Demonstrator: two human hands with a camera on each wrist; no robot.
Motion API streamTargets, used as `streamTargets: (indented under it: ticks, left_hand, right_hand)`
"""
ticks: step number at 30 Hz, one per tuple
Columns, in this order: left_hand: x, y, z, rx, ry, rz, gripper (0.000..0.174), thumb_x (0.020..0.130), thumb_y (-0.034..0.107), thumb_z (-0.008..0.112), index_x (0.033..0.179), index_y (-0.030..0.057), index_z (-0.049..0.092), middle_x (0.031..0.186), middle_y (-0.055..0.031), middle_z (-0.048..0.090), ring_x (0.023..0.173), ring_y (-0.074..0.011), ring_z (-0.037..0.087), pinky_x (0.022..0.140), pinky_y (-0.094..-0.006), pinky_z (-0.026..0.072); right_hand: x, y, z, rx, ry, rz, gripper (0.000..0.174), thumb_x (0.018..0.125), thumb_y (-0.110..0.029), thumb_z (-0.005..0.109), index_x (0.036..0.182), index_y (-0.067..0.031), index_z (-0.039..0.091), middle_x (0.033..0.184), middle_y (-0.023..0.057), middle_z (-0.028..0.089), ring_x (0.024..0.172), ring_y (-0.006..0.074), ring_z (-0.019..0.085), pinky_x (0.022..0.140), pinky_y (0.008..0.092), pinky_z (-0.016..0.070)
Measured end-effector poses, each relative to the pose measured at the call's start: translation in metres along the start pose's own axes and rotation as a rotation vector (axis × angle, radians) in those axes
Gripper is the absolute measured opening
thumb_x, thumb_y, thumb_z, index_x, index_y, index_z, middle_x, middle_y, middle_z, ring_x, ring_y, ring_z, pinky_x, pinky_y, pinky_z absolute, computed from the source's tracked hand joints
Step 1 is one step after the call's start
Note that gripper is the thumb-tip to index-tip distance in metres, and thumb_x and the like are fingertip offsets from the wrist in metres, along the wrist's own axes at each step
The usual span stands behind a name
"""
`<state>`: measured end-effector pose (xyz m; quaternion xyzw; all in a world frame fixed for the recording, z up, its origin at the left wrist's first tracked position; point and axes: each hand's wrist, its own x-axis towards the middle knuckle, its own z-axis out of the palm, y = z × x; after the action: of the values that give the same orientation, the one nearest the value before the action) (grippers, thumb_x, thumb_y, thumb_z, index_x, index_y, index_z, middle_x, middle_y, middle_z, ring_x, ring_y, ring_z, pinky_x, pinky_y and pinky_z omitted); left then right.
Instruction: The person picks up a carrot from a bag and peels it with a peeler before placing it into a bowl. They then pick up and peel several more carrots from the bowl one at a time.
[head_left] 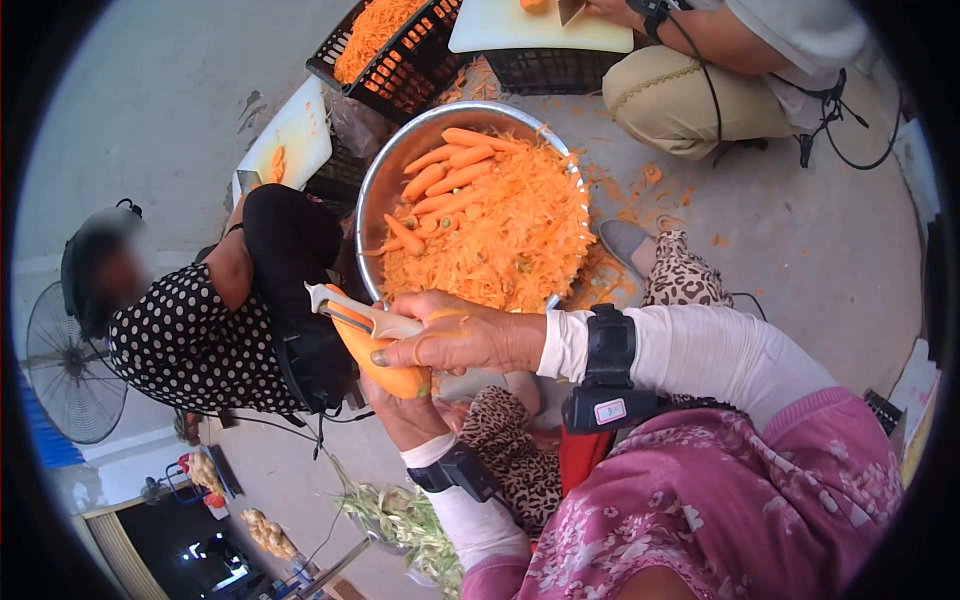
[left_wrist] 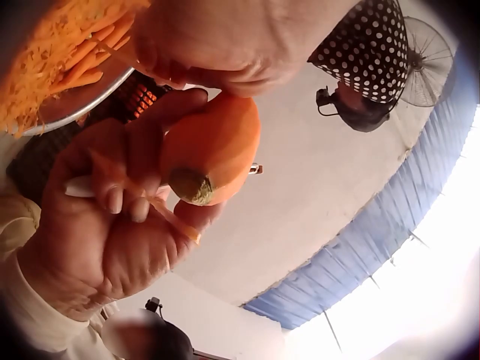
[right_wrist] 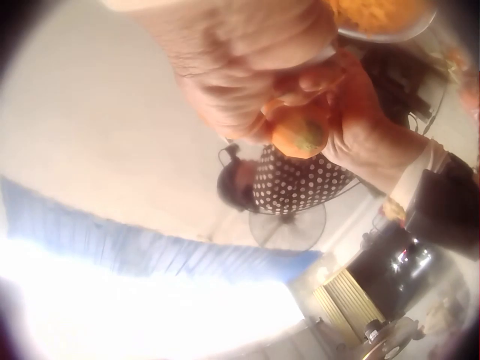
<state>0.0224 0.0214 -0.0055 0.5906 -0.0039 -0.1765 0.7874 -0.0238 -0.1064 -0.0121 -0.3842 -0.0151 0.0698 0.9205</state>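
Observation:
My left hand (head_left: 398, 415) grips a thick orange carrot (head_left: 393, 374) from below, its green-brown stem end (left_wrist: 192, 185) pointing back toward my body. In my right hand (head_left: 465, 335) I hold a peeler with a pale handle (head_left: 396, 325), its head lying along the upper side of the carrot. Thin carrot peel (left_wrist: 180, 221) clings to the right hand's fingers. In the right wrist view the carrot (right_wrist: 296, 135) shows between both hands. Just beyond the hands stands a metal basin (head_left: 366, 200) with heaped peelings (head_left: 500, 240) and several peeled carrots (head_left: 460, 176).
A person in a polka-dot top (head_left: 190, 325) sits at the left beside a white cutting board (head_left: 300, 130). Another person in tan trousers (head_left: 680, 100) crouches at the upper right by a second board (head_left: 500, 25). A black crate (head_left: 410, 60) holds shredded carrot. Scraps (head_left: 650, 175) litter the floor.

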Motion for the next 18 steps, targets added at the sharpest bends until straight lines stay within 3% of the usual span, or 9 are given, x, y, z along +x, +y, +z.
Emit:
streamTargets:
  ticks: [1, 9, 10, 11, 14, 16, 18]
  left_hand:
    - [-0.003, 0.002, 0.002, 0.064, 0.004, -0.001, 0.046, 0.096, 0.032, 0.044, 0.131, 0.0022, 0.041, 0.11, -0.0185, 0.055, 0.094, -0.0279, 0.061, 0.076, -0.0357, 0.0556]
    - [-0.011, 0.0, 0.009, 0.027, 0.073, 0.003, 0.048, 0.097, 0.035, 0.04, 0.133, 0.0036, 0.04, 0.109, -0.0165, 0.056, 0.093, -0.0263, 0.062, 0.071, -0.0351, 0.0554]
    - [-0.01, -0.002, 0.001, 0.074, -0.023, 0.008, 0.048, 0.097, 0.036, 0.039, 0.133, 0.0036, 0.039, 0.111, -0.0162, 0.056, 0.095, -0.0258, 0.061, 0.073, -0.0348, 0.0549]
    - [-0.01, -0.003, -0.004, 0.121, -0.119, 0.014, 0.048, 0.098, 0.036, 0.039, 0.134, 0.0037, 0.039, 0.112, -0.0158, 0.055, 0.097, -0.0253, 0.06, 0.075, -0.0345, 0.0543]
    - [-0.007, -0.004, -0.005, 0.108, -0.084, 0.002, 0.048, 0.098, 0.036, 0.039, 0.134, 0.0033, 0.039, 0.112, -0.0158, 0.055, 0.097, -0.0252, 0.06, 0.076, -0.0343, 0.054]
    - [-0.004, -0.004, -0.003, 0.091, -0.051, -0.01, 0.048, 0.098, 0.035, 0.039, 0.134, 0.003, 0.039, 0.112, -0.0158, 0.055, 0.098, -0.025, 0.06, 0.077, -0.034, 0.0537]
    - [-0.002, -0.004, 0.001, 0.072, -0.019, -0.021, 0.048, 0.098, 0.035, 0.038, 0.134, 0.0026, 0.039, 0.112, -0.0158, 0.055, 0.098, -0.0248, 0.06, 0.078, -0.0337, 0.0534]
  right_hand:
    - [0.0, -0.001, 0.0, 0.002, -0.001, 0.03, 0.051, 0.085, -0.027, 0.067, 0.121, 0.0034, 0.048, 0.103, 0.0123, 0.058, 0.095, 0.0161, 0.058, 0.075, 0.0299, 0.0491]
    - [0.005, 0.013, -0.004, -0.056, 0.006, -0.097, 0.051, 0.084, -0.027, 0.067, 0.119, 0.0053, 0.049, 0.098, 0.0119, 0.059, 0.084, 0.0156, 0.06, 0.064, 0.027, 0.051]
    - [0.006, 0.014, -0.004, -0.074, 0.013, -0.115, 0.051, 0.084, -0.027, 0.066, 0.119, 0.0056, 0.049, 0.097, 0.0118, 0.059, 0.082, 0.0155, 0.06, 0.062, 0.0265, 0.0511]
    - [0.006, 0.015, -0.004, -0.072, 0.012, -0.116, 0.051, 0.084, -0.027, 0.066, 0.119, 0.0056, 0.049, 0.097, 0.0118, 0.059, 0.082, 0.0155, 0.06, 0.062, 0.0265, 0.0511]
    - [0.005, 0.013, -0.003, -0.01, -0.004, -0.126, 0.051, 0.084, -0.027, 0.067, 0.119, 0.0055, 0.049, 0.098, 0.0123, 0.059, 0.083, 0.0154, 0.06, 0.064, 0.027, 0.0509]
    - [0.003, 0.008, -0.003, -0.051, 0.006, -0.091, 0.052, 0.084, -0.032, 0.067, 0.119, 0.004, 0.05, 0.099, 0.0061, 0.057, 0.088, 0.0098, 0.054, 0.071, 0.0238, 0.0459]
    - [-0.001, 0.003, -0.003, -0.019, -0.011, -0.091, 0.053, 0.084, -0.031, 0.067, 0.119, 0.0039, 0.05, 0.099, 0.0062, 0.057, 0.089, 0.0095, 0.054, 0.072, 0.0233, 0.0456]
